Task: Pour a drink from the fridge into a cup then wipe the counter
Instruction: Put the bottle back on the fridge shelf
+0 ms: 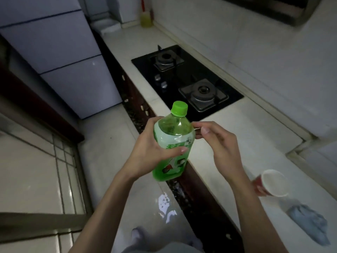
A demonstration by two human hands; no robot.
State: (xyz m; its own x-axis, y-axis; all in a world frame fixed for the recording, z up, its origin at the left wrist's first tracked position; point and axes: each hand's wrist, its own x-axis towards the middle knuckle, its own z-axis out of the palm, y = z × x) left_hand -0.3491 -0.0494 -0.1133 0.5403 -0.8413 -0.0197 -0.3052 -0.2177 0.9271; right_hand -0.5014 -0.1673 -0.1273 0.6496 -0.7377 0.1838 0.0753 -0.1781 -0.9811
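Head view, looking down, and the left hand [145, 152] has the green bottle [173, 132] firmly in its grasp. The fingers wrap round the back of the body and the thumb lies across the front of the label, about halfway up. The bottle stands nearly upright in that hold, leaning slightly, its green cap [179, 107] on top and well clear above the gripping fingers, its base hanging free below the palm.

The right hand [220, 143] sits just beside the bottle's shoulder, on its right. The fingers are loosely half-curled, thumb nail facing up, the tips right at the plastic. Whether they actually press the bottle, I cannot tell from here; they clasp nothing that I can see.

The bottle is in the air over the front edge of the pale counter [246, 128], in front of the black gas hob [182, 79].

Down to the right, beyond the right forearm, a red cup [271, 183] with a white inside stands on the counter, well apart from the bottle. A crumpled blue-grey cloth [308, 221] lies near it, closer to the person.

The pale fridge [63, 61] stands at the left, doors closed. A yellow bottle [146, 20] sits at the counter's far end.
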